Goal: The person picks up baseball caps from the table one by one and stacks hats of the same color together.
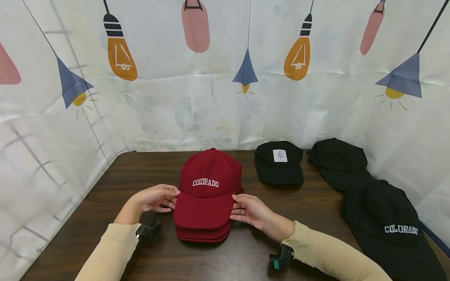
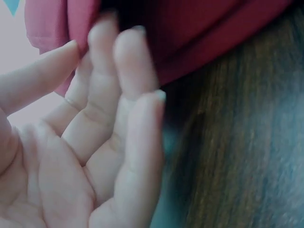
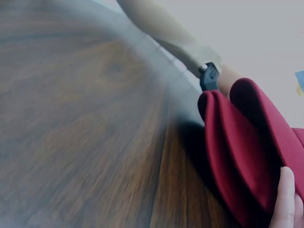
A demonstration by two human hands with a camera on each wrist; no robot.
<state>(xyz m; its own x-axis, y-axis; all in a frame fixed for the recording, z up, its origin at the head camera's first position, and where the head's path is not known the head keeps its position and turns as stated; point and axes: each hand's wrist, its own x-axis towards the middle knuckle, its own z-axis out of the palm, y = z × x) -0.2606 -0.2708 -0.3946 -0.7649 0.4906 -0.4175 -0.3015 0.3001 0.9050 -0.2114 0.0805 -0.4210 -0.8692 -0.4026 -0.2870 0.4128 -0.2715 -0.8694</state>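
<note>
From the head view I have the top red cap (image 1: 209, 199), its lettering facing me, over the lower red caps (image 1: 203, 236) on the bench (image 1: 211, 263); my left hand (image 1: 159, 198) is at its left edge and my right hand (image 1: 252, 212) at its right, thumbs and fingertips by the border of the brim; I cannot tell whether either one truly pinches the cloth or only rests against it; I read the step as squaring this cap on those beneath, so I would work both sides evenly and match its brim to the ones peeking out in front; my right sleeve (image 1: 327, 248) runs near the lettered black cap (image 1: 383, 218), so I would hold that elbow in. From the left wrist view my fingers (image 2: 135, 61) look extended and gently curved, thumb apart, tips at the red cloth, where blur hides the contact; I would go lightly here, since a hard push would probably skew the pile. From the right wrist view one fingertip (image 3: 285, 187) sits at the edge of the uppermost brim, with a dark gap between that brim and the two folded beneath; I would ease it down flat, fingers clear of the gap, and withdraw both hands sideways together so nothing drags.
</note>
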